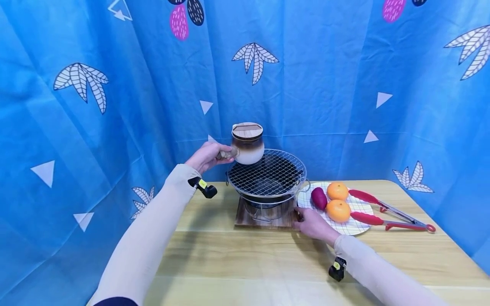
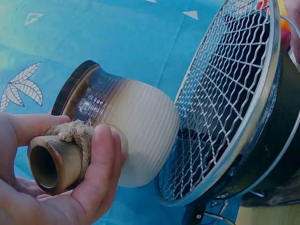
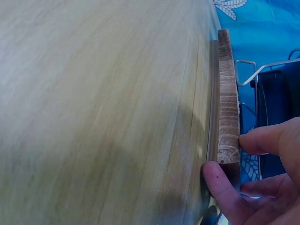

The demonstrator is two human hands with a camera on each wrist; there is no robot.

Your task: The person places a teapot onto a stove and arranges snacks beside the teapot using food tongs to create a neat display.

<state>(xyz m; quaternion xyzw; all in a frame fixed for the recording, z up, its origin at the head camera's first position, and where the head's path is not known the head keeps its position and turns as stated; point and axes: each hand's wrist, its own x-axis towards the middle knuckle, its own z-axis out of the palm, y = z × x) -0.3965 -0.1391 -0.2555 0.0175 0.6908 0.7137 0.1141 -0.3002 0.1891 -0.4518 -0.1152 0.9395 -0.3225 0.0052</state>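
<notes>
My left hand (image 1: 208,156) grips the hollow side handle (image 2: 49,164) of a small brown-and-white ceramic pot (image 1: 249,154), rope wound round the handle's base. A wooden lid (image 1: 247,131) covers the pot. It is held over the back left of a round wire grill rack (image 1: 268,176), its base close to the mesh in the left wrist view. Beneath the rack sits a dark bowl-shaped stove on a wire stand, set on a square wooden board (image 1: 248,216). My right hand (image 1: 315,225) pinches the board's near right corner between thumb and fingers.
To the right, a white checked plate (image 1: 354,228) carries two orange fruits (image 1: 338,211) and a purple oval item (image 1: 319,198). Red-tipped tongs (image 1: 402,225) lie with their tips over the plate. Blue curtain (image 1: 317,85) encloses the table's back and sides.
</notes>
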